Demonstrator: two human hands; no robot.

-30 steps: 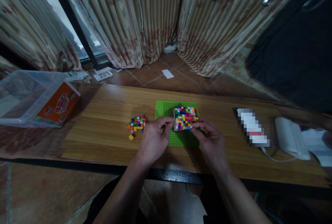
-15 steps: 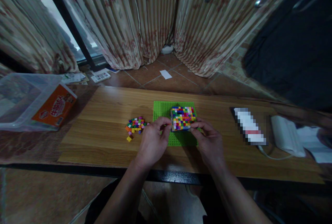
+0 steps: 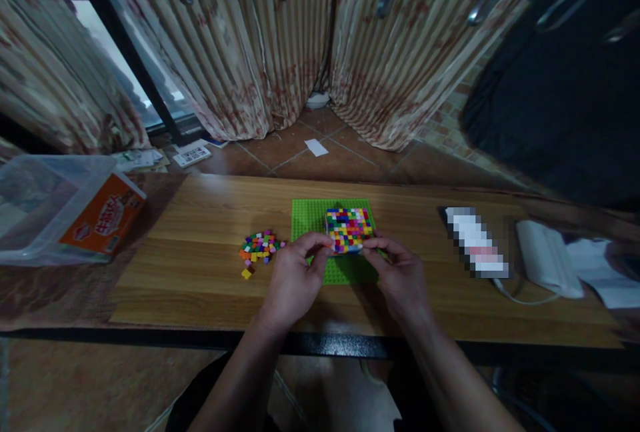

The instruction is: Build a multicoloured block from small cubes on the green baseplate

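A block of many-coloured toy bricks (image 3: 350, 227) stands on a green studded baseplate (image 3: 305, 212). Thumb and fingers of my left hand (image 3: 296, 275) are pinched at the block's near left corner. At the near right corner, my right hand (image 3: 404, 277) grips the block between thumb and index finger. Whether a small loose brick is hidden between the left fingertips, I cannot tell. To the left of my left hand lies a pile of small loose bricks (image 3: 260, 245) in mixed colours, with a yellow brick (image 3: 247, 273) at its near side.
The wooden tabletop (image 3: 190, 285) carries a phone (image 3: 475, 242) on a cable and a white box-like device (image 3: 547, 259) at the right, beside some white paper (image 3: 595, 272). A clear plastic bin (image 3: 45, 219) with an orange label stands left. Curtains (image 3: 250, 52) hang beyond the table.
My left fingertips have come in from the block's left side onto its near left corner. The right hand stays at the near right corner. The whole view has shifted slightly.
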